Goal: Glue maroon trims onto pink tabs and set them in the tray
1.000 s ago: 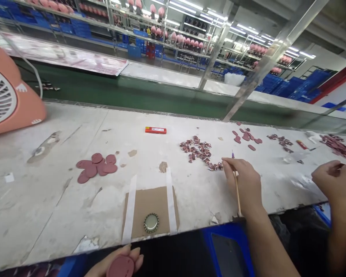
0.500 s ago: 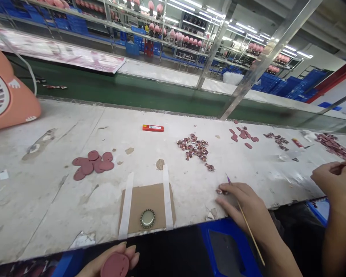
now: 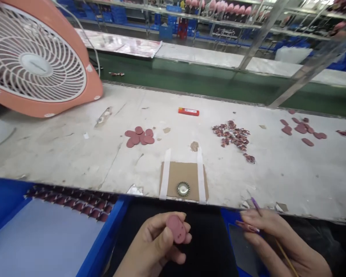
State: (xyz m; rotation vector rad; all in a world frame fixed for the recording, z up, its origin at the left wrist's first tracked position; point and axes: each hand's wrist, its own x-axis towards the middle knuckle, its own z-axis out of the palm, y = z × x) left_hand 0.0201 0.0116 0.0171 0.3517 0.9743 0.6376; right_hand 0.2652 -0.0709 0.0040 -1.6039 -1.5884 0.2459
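By the bench [image 3: 75,161], left hand's [image 3: 152,240] grip on smooth disc [image 3: 175,227]; right hand's [image 3: 282,238] on glossy piece [image 3: 249,227], slender stick [image 3: 283,252].

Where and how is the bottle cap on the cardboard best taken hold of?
Probably at opposite sides of the ridged rim of the bottle cap, coming from above: it seems to lie flat on the cardboard, between white strips, and its round, ridged edge should resist slipping.

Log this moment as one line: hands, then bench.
left hand: holds pink disc | right hand: holds thin tool, small patterned piece | bench: cap on taped cardboard; disc pile left, patterned pile right
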